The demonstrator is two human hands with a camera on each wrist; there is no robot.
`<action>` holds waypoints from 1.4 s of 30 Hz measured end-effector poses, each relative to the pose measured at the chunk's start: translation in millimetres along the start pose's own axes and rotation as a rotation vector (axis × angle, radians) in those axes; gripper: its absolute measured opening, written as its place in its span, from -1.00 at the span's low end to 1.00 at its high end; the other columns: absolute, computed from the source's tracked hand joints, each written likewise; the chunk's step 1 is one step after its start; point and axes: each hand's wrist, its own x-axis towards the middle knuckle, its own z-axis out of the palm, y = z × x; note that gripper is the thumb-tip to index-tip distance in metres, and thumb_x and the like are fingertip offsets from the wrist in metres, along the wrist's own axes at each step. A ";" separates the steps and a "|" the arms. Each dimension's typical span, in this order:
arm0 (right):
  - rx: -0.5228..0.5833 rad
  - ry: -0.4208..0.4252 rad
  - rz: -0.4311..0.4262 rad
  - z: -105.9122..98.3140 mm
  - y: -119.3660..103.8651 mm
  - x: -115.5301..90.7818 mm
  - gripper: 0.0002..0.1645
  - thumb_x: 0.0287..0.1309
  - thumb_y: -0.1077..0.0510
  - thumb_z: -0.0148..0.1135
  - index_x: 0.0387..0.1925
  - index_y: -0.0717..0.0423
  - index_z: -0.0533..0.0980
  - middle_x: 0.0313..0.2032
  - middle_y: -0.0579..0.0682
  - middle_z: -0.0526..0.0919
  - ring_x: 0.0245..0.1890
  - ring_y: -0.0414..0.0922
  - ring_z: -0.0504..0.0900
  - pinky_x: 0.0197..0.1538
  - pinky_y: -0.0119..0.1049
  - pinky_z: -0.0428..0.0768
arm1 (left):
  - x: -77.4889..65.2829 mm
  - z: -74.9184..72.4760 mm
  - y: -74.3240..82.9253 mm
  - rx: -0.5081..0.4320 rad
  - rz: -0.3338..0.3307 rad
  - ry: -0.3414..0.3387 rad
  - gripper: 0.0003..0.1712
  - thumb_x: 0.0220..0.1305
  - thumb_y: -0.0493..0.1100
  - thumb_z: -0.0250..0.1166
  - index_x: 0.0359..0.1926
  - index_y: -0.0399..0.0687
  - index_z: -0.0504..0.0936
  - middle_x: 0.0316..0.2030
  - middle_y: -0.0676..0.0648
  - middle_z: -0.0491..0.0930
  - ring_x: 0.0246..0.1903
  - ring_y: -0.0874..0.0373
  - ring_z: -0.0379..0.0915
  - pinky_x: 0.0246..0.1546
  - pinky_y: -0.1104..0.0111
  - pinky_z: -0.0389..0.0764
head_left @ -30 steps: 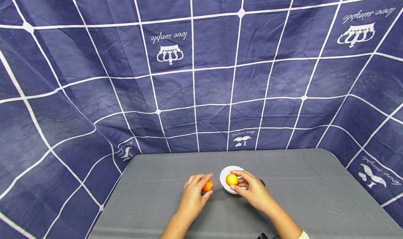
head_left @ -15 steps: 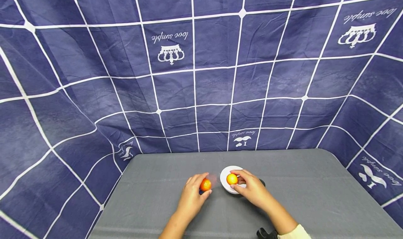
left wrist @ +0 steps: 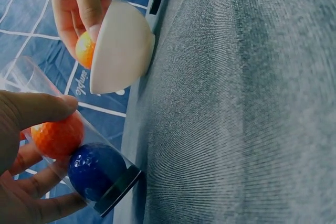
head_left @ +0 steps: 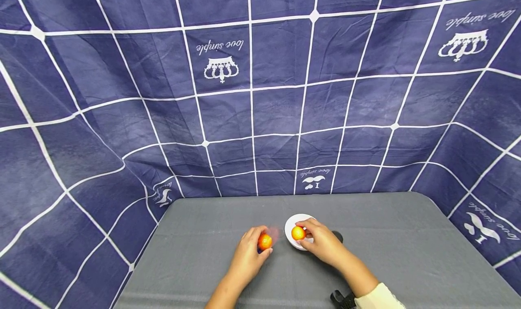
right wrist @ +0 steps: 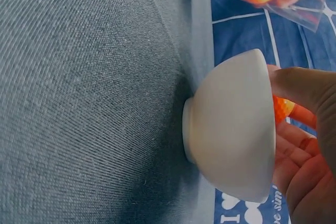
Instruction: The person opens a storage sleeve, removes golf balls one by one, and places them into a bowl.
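Largest in our view is the dark blue backdrop cloth (head_left: 277, 112), gridded in white, and in front of it the grey worktop (head_left: 203, 236). Over that we see the two hands: the left hand (head_left: 246, 255) curls its fingers round a vessel, thumb laid along one side, while the right hand (head_left: 324, 242) pinches a ball between thumb and fingers at the mouth of a bowl. The white bowl (right wrist: 231, 129) stands upright on its foot. The clear tube (left wrist: 38, 80) in the left hand leans, its open-looking end tipped toward the bowl; we cannot tell whether its dark end cap (left wrist: 118, 192) touches the worktop. A dark thing (head_left: 338, 236) lies partly behind the right hand, too hidden for us to name. Smallest are the balls: inside the tube a blue ball (left wrist: 96, 169) sits next to the cap, with an orange ball (left wrist: 56, 137) above it; the yellow-orange ball (head_left: 298, 233) is in the right fingers, partly past the rim, and whether it touches the bowl's inside we cannot say. We judge the step in hand to be moving this ball between bowl and tube; if it is bound for the tube, the next move calls for lifting it clear of the rim, with the tube held steady.
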 end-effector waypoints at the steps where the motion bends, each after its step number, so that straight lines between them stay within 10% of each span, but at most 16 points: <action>1: -0.009 -0.006 -0.001 0.7 0.3 0.4 -0.52 -0.02 0.36 0.47 0.01 0.27 0.61 -0.13 0.02 0.66 -0.24 -0.18 0.68 -0.10 -0.32 0.72 | 0.0 -0.1 -0.2 -0.004 -0.002 -0.004 -0.38 -0.12 -0.25 0.63 0.03 -0.08 0.60 -0.11 -0.03 0.67 -0.09 0.04 0.61 0.03 0.12 0.61; 42: -0.278 -0.188 0.030 3.0 3.9 19.5 -0.51 -0.07 0.22 0.53 -0.04 0.26 0.61 -0.16 0.06 0.69 -0.21 -0.07 0.64 -0.03 -0.14 0.63 | -1.2 -0.5 -6.1 -0.020 0.005 -0.014 -0.32 -0.13 -0.30 0.63 0.06 -0.12 0.54 -0.10 -0.05 0.65 -0.08 0.02 0.61 0.05 0.09 0.60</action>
